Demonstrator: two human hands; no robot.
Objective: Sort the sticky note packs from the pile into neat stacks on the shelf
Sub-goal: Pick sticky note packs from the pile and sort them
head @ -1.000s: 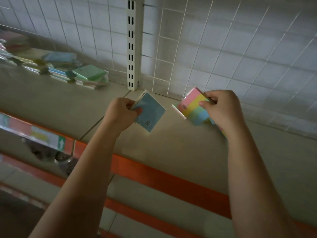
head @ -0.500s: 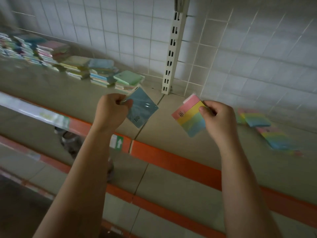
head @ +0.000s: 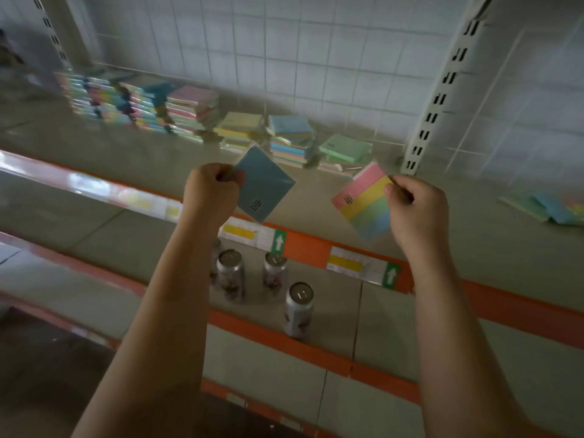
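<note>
A person stands at a grey metal shelf (head: pixel 94 147) edged in orange, both bare forearms raised side by side above its front lip. The left hand (head: pixel 210 191) is curled into a loose fist, knuckles up, thumb and fingers pinching one corner of a square blue sticky note pack (head: pixel 265 184), which tilts diamond-wise out to the right of the fist. The right hand (head: pixel 417 210) is bent at the wrist, thumb pressed on the face and fingers behind, gripping the right edge of a square pack striped pink, yellow, green and blue (head: pixel 363 203). The two packs hang in the air, well apart from each other and clear of the shelf surface.

Behind them, along the white wire-grid back panel (head: pixel 316 58), a row of pastel sticky note stacks (head: pixel 189 112) runs from tall at the left to a low green-topped stack (head: pixel 344 150) beside the slotted white upright (head: pixel 439 99). Far right, a loose pile of packs (head: pixel 550 207) lies flat on the shelf, too blurred to count. Yellow price labels (head: pixel 344 265) with green arrow tags line the orange lip. On the lower shelf, several silver drink cans (head: pixel 298 309) stand upright between the arms.
</note>
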